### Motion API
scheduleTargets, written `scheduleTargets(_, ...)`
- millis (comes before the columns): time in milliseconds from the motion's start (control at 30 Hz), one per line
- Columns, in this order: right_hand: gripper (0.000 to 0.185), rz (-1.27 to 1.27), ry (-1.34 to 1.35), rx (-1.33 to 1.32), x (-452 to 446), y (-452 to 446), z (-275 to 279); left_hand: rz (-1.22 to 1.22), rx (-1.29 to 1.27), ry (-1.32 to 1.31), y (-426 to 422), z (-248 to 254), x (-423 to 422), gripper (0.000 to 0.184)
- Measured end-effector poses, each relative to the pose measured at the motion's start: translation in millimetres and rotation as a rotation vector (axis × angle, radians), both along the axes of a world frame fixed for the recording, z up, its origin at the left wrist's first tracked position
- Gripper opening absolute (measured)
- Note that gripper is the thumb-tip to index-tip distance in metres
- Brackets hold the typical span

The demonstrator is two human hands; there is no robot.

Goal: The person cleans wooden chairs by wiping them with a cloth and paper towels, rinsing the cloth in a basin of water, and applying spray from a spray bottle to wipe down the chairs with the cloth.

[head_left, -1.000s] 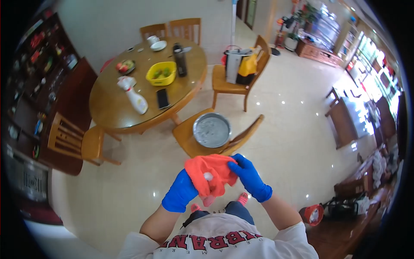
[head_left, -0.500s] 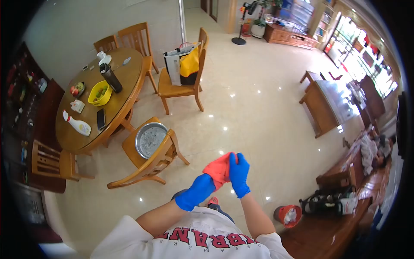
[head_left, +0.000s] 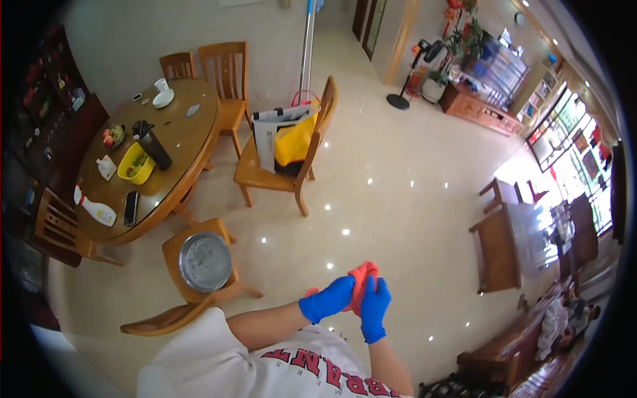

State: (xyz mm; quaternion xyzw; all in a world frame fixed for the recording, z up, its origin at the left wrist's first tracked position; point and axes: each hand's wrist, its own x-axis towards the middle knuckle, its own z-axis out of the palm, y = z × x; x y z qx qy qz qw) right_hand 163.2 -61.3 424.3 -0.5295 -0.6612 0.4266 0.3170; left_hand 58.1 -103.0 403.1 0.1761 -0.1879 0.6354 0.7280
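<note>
A red-orange cloth (head_left: 361, 282) is bunched between my two blue-gloved hands in front of my body. My left hand (head_left: 334, 297) is closed around its left side. On the other side, my right hand (head_left: 375, 305) has its fingers wrapped round the cloth. Left of my hands, a metal basin (head_left: 206, 261) of cloudy, sudsy water rests on a wooden chair seat (head_left: 174, 248). A small red-orange patch beside my left wrist is too hidden to tell whether it is cloth or footwear.
The round dining table (head_left: 192, 132) holds a spray bottle (head_left: 97, 209), a phone (head_left: 131, 208), a yellow basket (head_left: 136, 164) and a dark bottle (head_left: 151, 146). Bags (head_left: 292, 146) sit on another chair. A fan (head_left: 398, 101), low table (head_left: 497, 249) and bench (head_left: 491, 355) stand farther off.
The view has turned and shifted, so the room's furniture sits lower in it. Both hands have brought the cloth into a tighter bunch, held closer together.
</note>
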Motion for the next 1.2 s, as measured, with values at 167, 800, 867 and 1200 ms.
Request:
scheduleTargets(167, 0.057, 0.357, 0.492, -0.447, -32.1, 131.3, -4.6, 0.197, -0.617, 0.572, 106.7, -10.9, -34.2, 0.046)
scheduleTargets(800, 0.039, 0.824, 0.391, -1.225, -338.5, 539.8, -77.3, 1.087, -1.683, 0.694, 250.9, -11.4, -265.5, 0.041)
scheduleTargets(867, 0.042, 0.867, 0.361, -1.199, -389.8, 569.4, -71.5, 0.865, -1.614, 0.066, 250.5, -26.9, -289.5, 0.042)
scheduleTargets(1200, 0.048, 1.128, 0.399, -1.174, -594.0, 622.2, -44.0, 0.720, -0.987, -0.996, 292.5, -143.4, -383.8, 0.069)
